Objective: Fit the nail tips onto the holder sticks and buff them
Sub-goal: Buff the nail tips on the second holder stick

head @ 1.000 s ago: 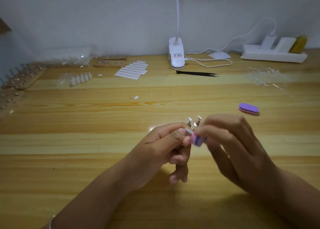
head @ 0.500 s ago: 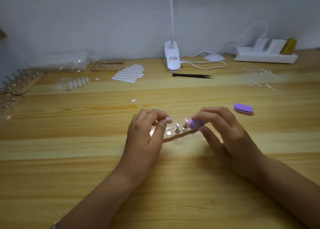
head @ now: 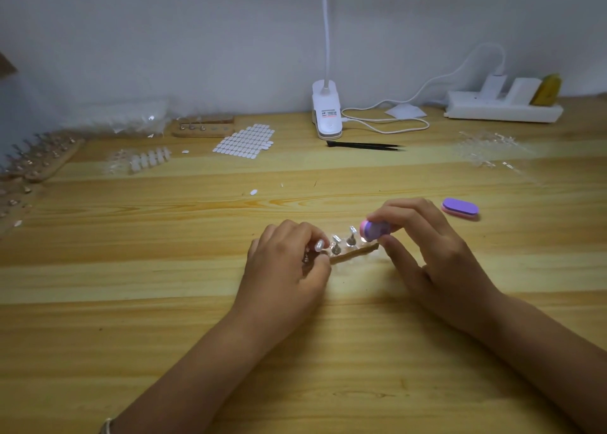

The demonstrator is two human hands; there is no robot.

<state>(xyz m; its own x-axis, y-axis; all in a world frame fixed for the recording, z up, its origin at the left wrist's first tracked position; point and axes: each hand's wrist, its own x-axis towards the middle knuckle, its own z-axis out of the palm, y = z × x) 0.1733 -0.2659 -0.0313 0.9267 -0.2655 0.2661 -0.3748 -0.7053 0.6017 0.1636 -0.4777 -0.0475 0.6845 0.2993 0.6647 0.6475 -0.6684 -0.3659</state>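
Left hand [head: 282,269] pinches a tipped stick [head: 318,245] in curled fingers at the left end of the base [head: 356,254]; right hand [head: 427,246] grips a buffer [head: 375,229] over its right end, two sticks [head: 351,238] standing between

You're at a nail-craft workbench: wooden desk [head: 131,302], clip lamp [head: 326,115] far centre, tweezers [head: 364,145], holder-stick racks [head: 49,157] far left.
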